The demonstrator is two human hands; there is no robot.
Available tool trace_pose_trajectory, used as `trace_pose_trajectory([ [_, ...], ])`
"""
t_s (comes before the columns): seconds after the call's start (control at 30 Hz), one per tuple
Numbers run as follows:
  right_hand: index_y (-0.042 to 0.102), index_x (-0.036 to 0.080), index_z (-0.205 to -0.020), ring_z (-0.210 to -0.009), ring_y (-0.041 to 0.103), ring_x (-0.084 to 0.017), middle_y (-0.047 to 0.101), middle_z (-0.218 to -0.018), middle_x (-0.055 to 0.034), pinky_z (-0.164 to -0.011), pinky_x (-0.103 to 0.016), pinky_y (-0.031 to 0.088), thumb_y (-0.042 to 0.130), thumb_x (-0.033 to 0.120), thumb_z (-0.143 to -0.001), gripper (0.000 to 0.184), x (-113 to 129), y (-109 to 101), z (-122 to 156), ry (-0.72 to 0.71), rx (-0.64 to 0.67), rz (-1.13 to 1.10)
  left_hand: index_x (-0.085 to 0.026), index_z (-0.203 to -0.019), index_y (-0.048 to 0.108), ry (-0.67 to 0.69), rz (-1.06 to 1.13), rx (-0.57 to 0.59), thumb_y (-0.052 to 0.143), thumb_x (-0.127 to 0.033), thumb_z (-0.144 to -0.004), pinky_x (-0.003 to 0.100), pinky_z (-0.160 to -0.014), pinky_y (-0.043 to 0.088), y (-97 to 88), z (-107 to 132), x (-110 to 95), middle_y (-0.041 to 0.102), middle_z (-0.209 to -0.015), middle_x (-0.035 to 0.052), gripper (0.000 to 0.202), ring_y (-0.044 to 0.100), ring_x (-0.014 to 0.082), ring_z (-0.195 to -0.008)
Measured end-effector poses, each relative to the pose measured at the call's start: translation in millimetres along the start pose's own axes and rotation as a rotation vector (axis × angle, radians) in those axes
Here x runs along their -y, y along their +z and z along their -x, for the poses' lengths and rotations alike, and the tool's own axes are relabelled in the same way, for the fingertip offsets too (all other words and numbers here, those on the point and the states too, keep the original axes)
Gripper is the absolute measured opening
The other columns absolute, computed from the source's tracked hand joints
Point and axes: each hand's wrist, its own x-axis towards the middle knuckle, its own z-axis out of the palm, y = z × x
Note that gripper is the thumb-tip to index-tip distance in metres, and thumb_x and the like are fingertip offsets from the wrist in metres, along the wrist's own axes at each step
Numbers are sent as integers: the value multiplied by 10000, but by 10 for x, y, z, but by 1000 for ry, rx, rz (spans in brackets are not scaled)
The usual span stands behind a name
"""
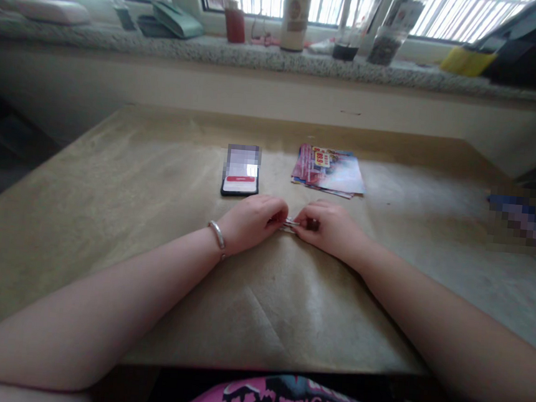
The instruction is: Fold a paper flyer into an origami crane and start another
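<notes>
My left hand [257,221], with a silver bangle [217,235] at the wrist, rests on the table with its fingers pinched together. Facing it, my right hand [326,227] has thumb and fingers closed the same way. Between the two sets of fingertips is a small, thin, whitish folded piece [289,223], which looks like paper; most of it is hidden by the fingers. Just beyond my left hand lies a phone [241,171] with its screen lit. A stack of colourful printed leaflets [331,169] lies beyond my right hand.
The table has a tan cover [169,155]. At the right edge lies a blurred blue and pink item [526,223]. Behind, a granite windowsill [257,56] carries a red container [235,23], a tall bottle [296,16], jars, a green case [178,19] and a yellow item [467,60].
</notes>
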Motion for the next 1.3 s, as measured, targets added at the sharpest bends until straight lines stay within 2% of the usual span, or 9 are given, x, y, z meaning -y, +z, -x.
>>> trace_pose_trajectory([
  [0.2,601,186,-688,-708,527,-167,602,-684,-33,-633,-269,361,605,232,-788,110,23,-10,-7,-24,19,80,-150,-781,574,-1,5,0,595,-103,-776,228,-636,413,12,-3,-7,597,-720,-1,52,534,127,-686],
  [0.3,593,189,-681,-712,526,-172,603,-683,-35,-630,-272,352,580,229,-800,126,32,-17,-16,-44,29,90,-144,-811,597,-6,0,15,609,-165,-810,237,-650,428,18,-5,-9,610,-750,13,24,549,135,-709],
  [0.43,586,192,-679,-724,525,-176,597,-675,-33,-636,-273,351,562,223,-807,134,35,-11,-23,-79,29,83,-156,-828,651,16,-21,35,584,-233,-864,257,-700,451,27,-13,-6,631,-794,33,109,575,147,-756],
  [0.7,593,189,-706,-709,523,-173,600,-680,-33,-631,-274,357,583,256,-812,125,19,-3,-23,-33,25,77,-144,-712,610,67,-87,86,544,-134,-833,250,-664,429,-2,-75,-60,593,-735,30,139,545,143,-703],
  [0.9,596,184,-745,-716,524,-165,598,-718,-32,-643,-264,376,589,231,-789,65,-35,-10,-24,-71,30,19,-146,-748,602,77,-186,82,491,-202,-907,253,-643,406,-7,-49,-48,573,-744,35,202,524,147,-694],
  [1.07,592,182,-722,-715,517,-166,592,-719,-37,-639,-267,365,561,204,-811,97,-23,-39,-18,-56,39,24,-142,-782,623,46,-203,94,531,-239,-911,256,-645,406,-37,-17,-17,584,-749,38,187,536,154,-708],
  [1.3,592,188,-716,-725,510,-168,581,-715,-27,-649,-273,362,569,190,-812,99,-33,-13,-18,-25,19,0,-148,-850,606,-62,-105,81,551,-194,-884,255,-665,430,-47,-5,-56,624,-771,29,79,562,159,-739],
])
